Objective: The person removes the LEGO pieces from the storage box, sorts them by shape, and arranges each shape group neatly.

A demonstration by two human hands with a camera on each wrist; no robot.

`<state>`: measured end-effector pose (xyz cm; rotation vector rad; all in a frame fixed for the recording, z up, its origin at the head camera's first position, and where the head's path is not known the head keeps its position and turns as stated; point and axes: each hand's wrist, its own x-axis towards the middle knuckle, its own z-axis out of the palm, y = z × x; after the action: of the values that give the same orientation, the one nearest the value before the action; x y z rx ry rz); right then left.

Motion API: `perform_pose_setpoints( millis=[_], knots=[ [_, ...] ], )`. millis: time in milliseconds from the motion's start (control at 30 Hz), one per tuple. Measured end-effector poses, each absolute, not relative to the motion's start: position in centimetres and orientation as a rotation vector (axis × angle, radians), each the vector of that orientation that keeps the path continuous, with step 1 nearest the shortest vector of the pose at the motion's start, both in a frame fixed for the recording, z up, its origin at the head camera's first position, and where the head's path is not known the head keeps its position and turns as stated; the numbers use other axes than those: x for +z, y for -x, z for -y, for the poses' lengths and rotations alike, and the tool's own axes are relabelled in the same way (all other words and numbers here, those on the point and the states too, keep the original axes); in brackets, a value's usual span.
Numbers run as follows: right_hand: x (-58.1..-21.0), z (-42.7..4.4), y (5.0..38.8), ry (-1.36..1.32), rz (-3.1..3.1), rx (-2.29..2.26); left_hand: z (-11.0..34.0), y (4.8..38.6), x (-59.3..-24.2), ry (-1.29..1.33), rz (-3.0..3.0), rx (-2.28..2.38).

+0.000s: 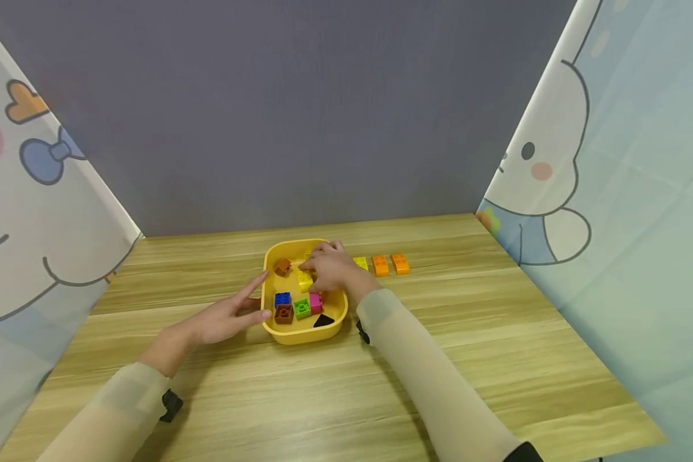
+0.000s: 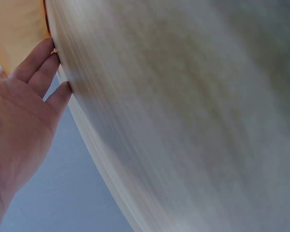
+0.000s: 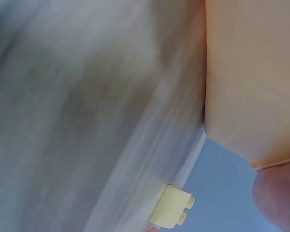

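Note:
A yellow plastic bin (image 1: 274,333) holds several toy building bricks. My left hand (image 1: 225,317) touches the bin's left side, its thumb and index finger spread and straight. The left wrist view shows that palm (image 2: 21,130) with fingers against the bin and tabletop. My right hand (image 1: 332,266) reaches into the bin over its right rim. Its thumb and index finger are beside a yellow brick (image 1: 304,281); whether they pinch it is unclear. Nearby lie a brown brick (image 1: 282,267), a blue brick (image 1: 282,299), a green brick (image 1: 302,308) and a pink brick (image 1: 316,303).
Right of the bin, a yellow brick (image 1: 360,262) and two orange bricks, one nearer (image 1: 380,265) and one farther right (image 1: 400,264), stand in a row on the wooden table (image 1: 450,340). A black piece (image 1: 323,320) lies in the bin's front. A grey panel (image 1: 300,115) rises behind.

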<state>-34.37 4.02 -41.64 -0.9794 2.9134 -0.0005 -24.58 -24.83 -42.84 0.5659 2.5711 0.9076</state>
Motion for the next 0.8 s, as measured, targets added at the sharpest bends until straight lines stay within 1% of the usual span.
perform_pose_setpoints(
  millis=[500,700,800],
  knots=[
    [-41.93,-4.30,34.84,0.950,-2.899,-0.278,24.77,24.60,-42.81,-0.553,-2.560,0.913],
    [-42.03,-4.44,34.76,0.866,-2.874,-0.494,24.76,24.74,-42.92,-0.555,-2.553,0.919],
    [-42.14,-4.43,34.66,0.867,-2.872,-0.541,24.77,24.63,-42.97,-0.546,-2.553,0.924]
  ],
)
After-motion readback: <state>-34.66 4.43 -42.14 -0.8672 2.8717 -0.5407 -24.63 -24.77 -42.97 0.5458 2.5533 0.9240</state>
